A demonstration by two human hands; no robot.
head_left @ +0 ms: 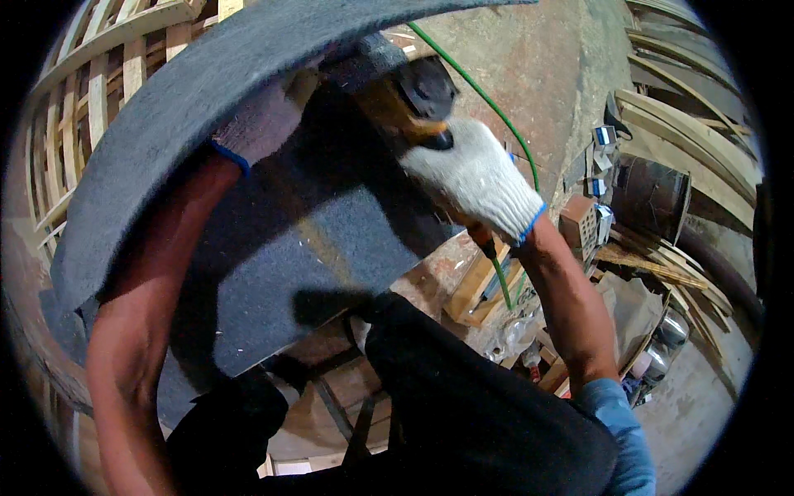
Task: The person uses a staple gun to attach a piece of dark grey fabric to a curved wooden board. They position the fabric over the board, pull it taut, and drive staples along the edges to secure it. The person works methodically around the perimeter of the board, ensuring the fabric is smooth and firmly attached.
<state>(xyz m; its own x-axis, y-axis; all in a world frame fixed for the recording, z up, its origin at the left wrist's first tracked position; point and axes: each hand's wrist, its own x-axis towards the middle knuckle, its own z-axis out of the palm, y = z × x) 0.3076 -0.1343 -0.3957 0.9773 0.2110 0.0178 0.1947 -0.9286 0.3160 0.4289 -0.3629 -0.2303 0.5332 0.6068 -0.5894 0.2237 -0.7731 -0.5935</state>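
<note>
The white-gloved right hand [463,169] is wrapping tightly round a yellow-and-black handheld power tool [386,106], near a curved grey felt-covered panel [141,165]! The gloved left hand [266,124] is sitting behind its edge, grip too shadowed to tell.

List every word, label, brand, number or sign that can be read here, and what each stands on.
No text can be read.
Yellow-and-black power tool in the right hand: blurred, any marking unreadable.
Small blue-and-white packs: any print too small to read.
Curved grey piece: no lettering visible.
</note>
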